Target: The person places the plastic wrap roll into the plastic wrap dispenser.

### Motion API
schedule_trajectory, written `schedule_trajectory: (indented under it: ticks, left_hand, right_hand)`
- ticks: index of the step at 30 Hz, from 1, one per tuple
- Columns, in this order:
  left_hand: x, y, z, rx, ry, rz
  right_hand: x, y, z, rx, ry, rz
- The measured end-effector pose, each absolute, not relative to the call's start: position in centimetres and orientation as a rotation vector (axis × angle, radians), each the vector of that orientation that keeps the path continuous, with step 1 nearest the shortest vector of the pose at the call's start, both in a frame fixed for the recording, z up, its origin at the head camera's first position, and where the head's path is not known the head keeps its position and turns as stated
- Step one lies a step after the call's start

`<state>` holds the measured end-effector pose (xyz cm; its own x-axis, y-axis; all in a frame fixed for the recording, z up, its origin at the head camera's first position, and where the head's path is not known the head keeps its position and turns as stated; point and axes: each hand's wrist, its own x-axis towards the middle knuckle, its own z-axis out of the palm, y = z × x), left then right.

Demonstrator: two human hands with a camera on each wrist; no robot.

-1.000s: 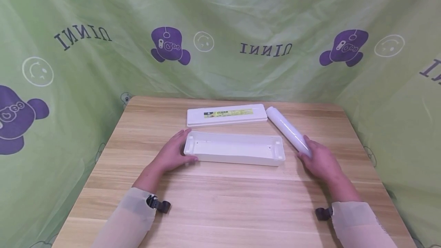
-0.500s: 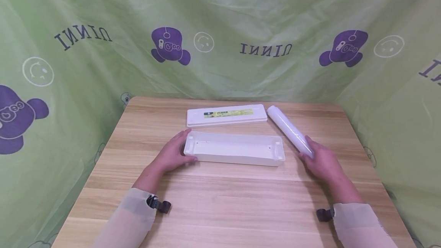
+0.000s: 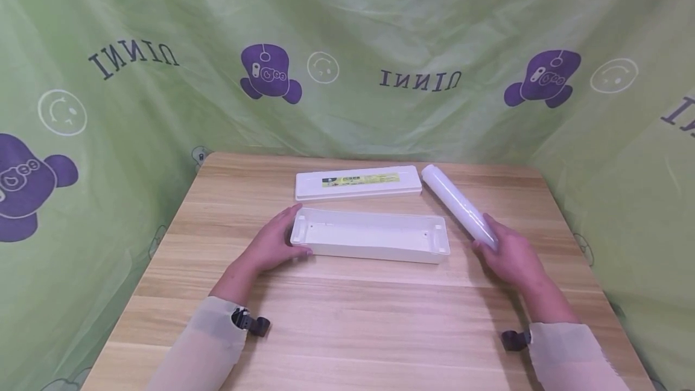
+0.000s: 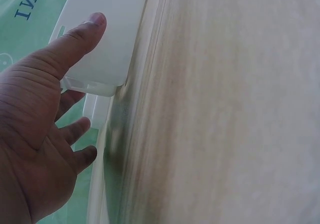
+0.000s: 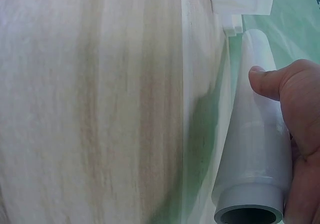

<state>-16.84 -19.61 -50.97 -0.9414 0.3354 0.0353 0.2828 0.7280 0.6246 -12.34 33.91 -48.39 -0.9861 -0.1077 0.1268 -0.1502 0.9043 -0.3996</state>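
Note:
A long white plastic box (image 3: 374, 251) stands uncovered on the table, its inside showing bare. My left hand (image 3: 274, 240) holds its left end, thumb against the front wall (image 4: 110, 44) and the other fingers round behind. To the right, a roll of cling film (image 3: 458, 205) lies slantwise, its far end pointing back toward the lid. My right hand (image 3: 507, 255) grips the near end of this roll, the thumb laid along its side. In the right wrist view the hollow core of the cling film roll (image 5: 252, 139) faces the camera.
Behind the box lies its white lid (image 3: 309, 184), with a yellow-green label (image 3: 361, 180) on top. The wooden table (image 3: 358, 318) ends at a green printed curtain (image 3: 347, 119) at the back and sides. A small black camera mount sits on each wrist.
My right hand has shifted slightly to the right, with the near end of the cling film roll following. The left hand and the box keep their place.

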Motion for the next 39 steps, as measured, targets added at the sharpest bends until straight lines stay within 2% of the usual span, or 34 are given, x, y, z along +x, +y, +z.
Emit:
schedule_trajectory:
  ticks: [39]
  left_hand:
    - [-16.52, -19.47, -50.67, 0.497, 2.836, 1.04]
  right_hand:
    - [-12.18, 33.25, -47.32, 0.295, -2.878, 0.622]
